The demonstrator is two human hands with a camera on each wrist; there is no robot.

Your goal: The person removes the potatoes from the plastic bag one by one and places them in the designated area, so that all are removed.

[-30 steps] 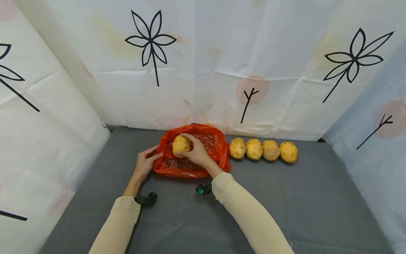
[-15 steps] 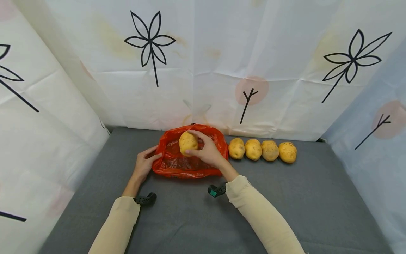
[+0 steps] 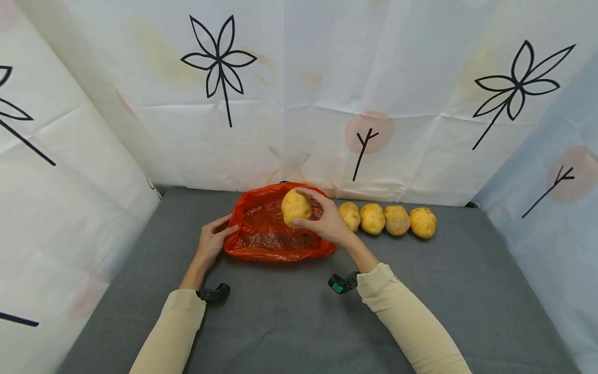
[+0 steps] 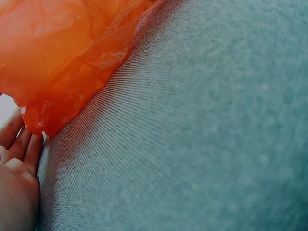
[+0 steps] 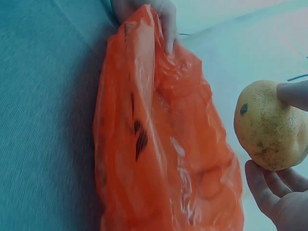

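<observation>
My right hand [image 3: 328, 222] holds a yellow potato [image 3: 295, 208] between thumb and fingers, raised over the opening of a red plastic bag [image 3: 275, 255]. In the right wrist view, dark spots mark the skin of this potato [image 5: 264, 127]. My left hand [image 3: 212, 243] pinches the bag's left rim, thumb inside and fingers along the outer side. The left wrist view shows part of that hand [image 4: 19, 187] against the crumpled bag [image 4: 62, 62]. The mouth of the bag spreads wide, and its inner floor shows below the raised potato.
Several more potatoes [image 3: 372, 219] lie in a row right of the bag; my right hand partly covers the nearest one. A grey cloth [image 3: 280, 322] covers the table. White printed curtains [image 3: 317, 78] stand behind and at both sides.
My right hand has lifted the potato and moved right with it, from the bag's left part to above its right half. The left hand has stayed at the rim.
</observation>
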